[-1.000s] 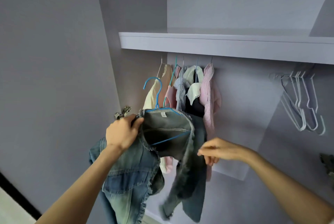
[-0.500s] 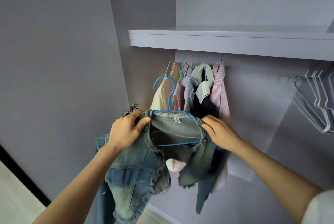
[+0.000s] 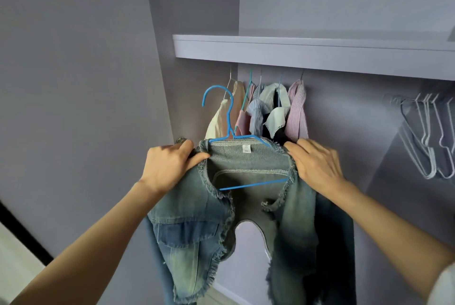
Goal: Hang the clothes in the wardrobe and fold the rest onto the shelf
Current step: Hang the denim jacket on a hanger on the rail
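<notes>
A frayed denim jacket (image 3: 197,226) hangs open on a blue wire hanger (image 3: 230,117), held up in front of the wardrobe. My left hand (image 3: 170,164) grips the jacket's left shoulder with the thumb over the collar edge. At the right shoulder, my right hand (image 3: 315,164) lies over the fabric with fingers curled onto it. The hanger's hook points up and left, below the rail, which the shelf hides. Several garments (image 3: 270,112) hang behind the jacket under the grey shelf (image 3: 307,55).
Several empty white hangers (image 3: 428,139) hang at the right under the shelf. The wardrobe's grey side wall (image 3: 73,107) stands close on the left, with a metal hinge (image 3: 181,139) just behind my left hand. Pale floor shows at the lower left.
My right hand came up from the jacket's front edge to its right shoulder. The jacket now spreads across the hanger. The view moved closer and shifted left.
</notes>
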